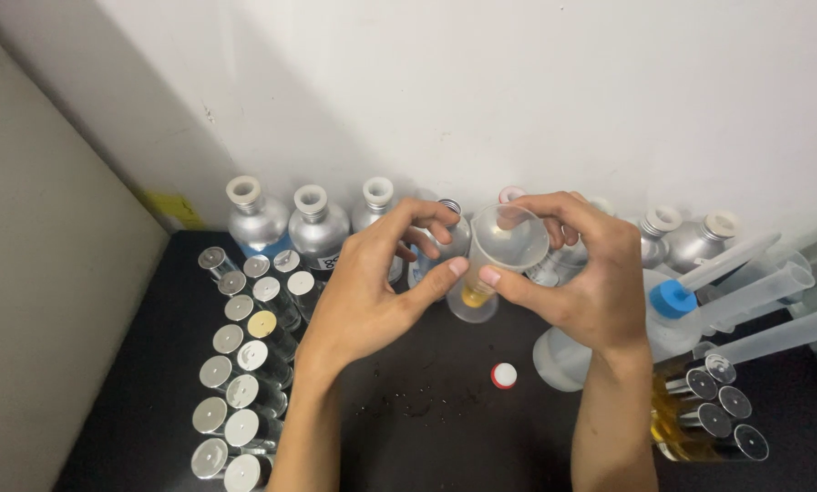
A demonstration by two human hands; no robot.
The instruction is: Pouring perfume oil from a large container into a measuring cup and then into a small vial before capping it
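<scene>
Hidden or unclear: the hands covered part of the back row, so the count of large bottles was uncertain; at least seven necks showed. The lower left vials and the syringes at right ran off the frame.

The left hand and right hand were both curled around a clear plastic cup, held just above the black counter at centre. Thumb tips nearly met at its front; fingers wrapped the rim sides. A small amount of yellow liquid sat in the cup's narrow base.

Counted: some fourteen silver-capped vials in two rows at left, one cap gold; four dark-capped vials with amber liquid at right; three translucent syringes; one round red-and-white cap lying loose on the counter.

The large bottles were brushed metal with white collars. One blue cap topped a frosted plastic bottle.
</scene>
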